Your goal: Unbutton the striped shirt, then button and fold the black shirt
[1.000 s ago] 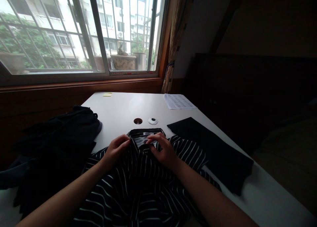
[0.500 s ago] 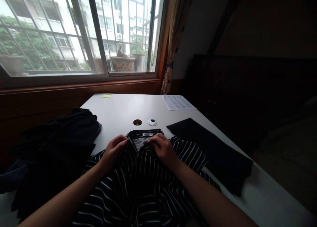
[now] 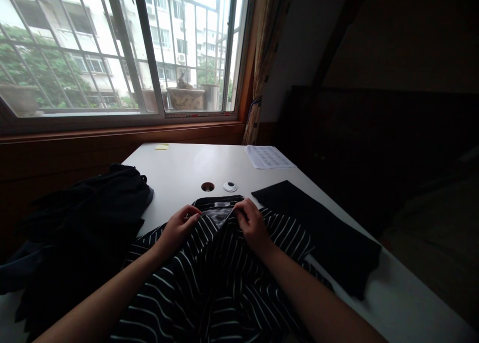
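The work in hand looks like arranging the neckline of a striped garment (image 3: 217,263), which lies loosely bunched on the worktop (image 3: 179,166), directly under and between the fingers, spreading toward the wearer. The right hand (image 3: 255,228) has its thumb and forefinger pinched together on the right front edge at the neckline. At the left hand (image 3: 177,231) thumb and forefinger nearly meet at the opposite edge; whether cloth is caught between them I cannot tell. Between the two sets of fingertips, the neckline opens onto the lining and a pale label (image 3: 221,204). The next move, I judge, calls for a sure pinch on both edges, keeping the fabric even without dragging the loose folds below. Left of the left fingers is a heap of dark clothes (image 3: 93,203); right of the right fingers lies a flat dark garment (image 3: 318,223). As for containers, well beyond the fingers, behind the window, a patterned planter (image 3: 186,98) holds a brownish stump-like plant, and a pot (image 3: 18,98) farther left has contents too blurred to make out.
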Action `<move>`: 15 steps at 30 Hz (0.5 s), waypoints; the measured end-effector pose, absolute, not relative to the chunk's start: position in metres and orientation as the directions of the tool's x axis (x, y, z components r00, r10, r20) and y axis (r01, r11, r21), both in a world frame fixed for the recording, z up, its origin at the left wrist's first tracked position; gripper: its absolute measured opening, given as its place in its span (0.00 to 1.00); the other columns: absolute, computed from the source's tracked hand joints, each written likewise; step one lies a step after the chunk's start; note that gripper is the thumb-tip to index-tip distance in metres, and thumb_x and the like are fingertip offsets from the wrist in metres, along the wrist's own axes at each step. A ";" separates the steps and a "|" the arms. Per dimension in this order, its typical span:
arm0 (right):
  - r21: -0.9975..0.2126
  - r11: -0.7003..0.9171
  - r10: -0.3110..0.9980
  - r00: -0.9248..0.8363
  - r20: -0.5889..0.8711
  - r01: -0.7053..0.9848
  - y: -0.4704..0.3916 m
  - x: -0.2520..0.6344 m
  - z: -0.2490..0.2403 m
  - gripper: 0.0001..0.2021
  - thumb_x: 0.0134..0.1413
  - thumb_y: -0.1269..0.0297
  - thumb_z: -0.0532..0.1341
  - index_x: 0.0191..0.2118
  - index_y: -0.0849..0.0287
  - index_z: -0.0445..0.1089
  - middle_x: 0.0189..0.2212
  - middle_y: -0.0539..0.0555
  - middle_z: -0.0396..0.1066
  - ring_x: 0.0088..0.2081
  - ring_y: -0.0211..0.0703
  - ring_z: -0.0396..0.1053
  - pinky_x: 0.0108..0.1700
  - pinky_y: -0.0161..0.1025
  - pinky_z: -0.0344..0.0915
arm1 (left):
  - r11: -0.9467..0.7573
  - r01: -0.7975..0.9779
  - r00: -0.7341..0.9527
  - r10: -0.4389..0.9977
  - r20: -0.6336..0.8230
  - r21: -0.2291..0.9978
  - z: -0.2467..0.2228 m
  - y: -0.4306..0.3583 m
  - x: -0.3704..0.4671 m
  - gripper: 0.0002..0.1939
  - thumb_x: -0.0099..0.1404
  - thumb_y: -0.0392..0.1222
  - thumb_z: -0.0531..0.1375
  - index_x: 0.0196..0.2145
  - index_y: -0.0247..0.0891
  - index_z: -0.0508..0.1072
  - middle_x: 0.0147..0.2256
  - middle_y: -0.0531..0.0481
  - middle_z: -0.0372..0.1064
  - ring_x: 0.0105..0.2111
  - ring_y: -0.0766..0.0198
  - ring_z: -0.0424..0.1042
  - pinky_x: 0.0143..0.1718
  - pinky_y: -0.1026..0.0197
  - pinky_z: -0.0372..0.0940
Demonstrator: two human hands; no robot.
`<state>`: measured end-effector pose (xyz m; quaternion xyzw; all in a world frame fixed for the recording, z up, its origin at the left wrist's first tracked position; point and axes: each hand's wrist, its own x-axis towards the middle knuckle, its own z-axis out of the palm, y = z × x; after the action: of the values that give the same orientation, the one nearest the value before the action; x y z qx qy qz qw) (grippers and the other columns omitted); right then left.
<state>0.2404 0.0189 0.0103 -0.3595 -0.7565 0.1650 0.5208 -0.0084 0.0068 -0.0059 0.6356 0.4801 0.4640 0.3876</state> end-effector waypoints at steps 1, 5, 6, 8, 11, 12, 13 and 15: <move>-0.625 0.685 0.717 -0.199 0.668 0.373 0.019 0.241 0.010 0.05 0.65 0.70 0.54 0.38 0.55 0.66 0.34 0.52 0.65 0.37 0.46 0.65 0.41 0.43 0.64 | -0.285 0.272 0.106 0.958 0.266 0.919 -0.005 0.005 -0.008 0.13 0.67 0.50 0.60 0.41 0.37 0.73 0.37 0.49 0.69 0.32 0.62 0.68 0.32 0.63 0.62; -0.619 0.684 0.718 -0.206 0.665 0.386 0.020 0.241 0.009 0.05 0.65 0.68 0.55 0.38 0.55 0.67 0.34 0.52 0.65 0.38 0.46 0.66 0.42 0.43 0.64 | -0.505 0.320 0.199 0.863 0.464 0.802 0.004 -0.005 -0.007 0.09 0.70 0.44 0.58 0.43 0.39 0.74 0.38 0.48 0.66 0.32 0.64 0.66 0.34 0.63 0.62; -0.619 0.682 0.720 -0.205 0.663 0.390 0.020 0.241 0.008 0.04 0.65 0.68 0.56 0.38 0.55 0.67 0.35 0.52 0.66 0.39 0.46 0.66 0.43 0.43 0.64 | -0.544 0.317 0.266 0.837 0.477 0.777 0.006 -0.007 -0.006 0.08 0.70 0.43 0.58 0.42 0.39 0.74 0.38 0.47 0.66 0.33 0.63 0.66 0.35 0.62 0.62; -0.622 0.674 0.725 -0.197 0.660 0.398 0.021 0.241 0.008 0.04 0.65 0.67 0.56 0.39 0.55 0.67 0.35 0.52 0.66 0.39 0.47 0.66 0.43 0.43 0.64 | -0.592 0.291 0.429 0.783 0.451 0.752 0.008 -0.010 -0.003 0.08 0.70 0.43 0.58 0.41 0.38 0.75 0.37 0.47 0.67 0.36 0.62 0.68 0.38 0.61 0.64; -0.622 0.668 0.726 -0.174 0.665 0.409 0.022 0.240 0.007 0.04 0.65 0.68 0.57 0.39 0.54 0.68 0.35 0.52 0.67 0.39 0.46 0.67 0.42 0.43 0.65 | -0.615 0.260 0.602 0.706 0.373 0.744 0.005 -0.010 0.002 0.10 0.68 0.45 0.62 0.43 0.38 0.76 0.38 0.46 0.68 0.38 0.60 0.69 0.41 0.60 0.64; -0.618 0.670 0.723 -0.171 0.670 0.411 0.022 0.240 0.007 0.03 0.65 0.68 0.57 0.39 0.54 0.68 0.35 0.52 0.67 0.39 0.46 0.67 0.42 0.43 0.66 | -0.617 0.263 0.624 0.695 0.356 0.742 0.003 -0.009 0.003 0.11 0.67 0.46 0.63 0.44 0.37 0.76 0.38 0.46 0.68 0.38 0.60 0.69 0.41 0.60 0.64; -0.613 0.674 0.719 -0.172 0.674 0.413 0.022 0.240 0.007 0.03 0.64 0.68 0.58 0.39 0.54 0.69 0.35 0.52 0.67 0.39 0.46 0.68 0.42 0.44 0.66 | -0.617 0.270 0.633 0.692 0.346 0.739 0.001 -0.008 0.003 0.13 0.67 0.47 0.63 0.44 0.37 0.76 0.38 0.46 0.68 0.37 0.60 0.69 0.40 0.60 0.64; -0.605 0.681 0.713 -0.185 0.676 0.413 0.022 0.240 0.007 0.03 0.64 0.69 0.59 0.39 0.54 0.70 0.35 0.52 0.68 0.39 0.47 0.68 0.43 0.44 0.66 | -0.618 0.288 0.632 0.696 0.340 0.731 -0.003 -0.007 0.003 0.13 0.66 0.48 0.63 0.43 0.37 0.76 0.37 0.46 0.68 0.36 0.61 0.69 0.39 0.60 0.64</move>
<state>0.2403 0.0219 0.0074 -0.3725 -0.7560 0.1448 0.5184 0.0030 -0.0075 -0.0027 0.8429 0.2919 0.3141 0.3250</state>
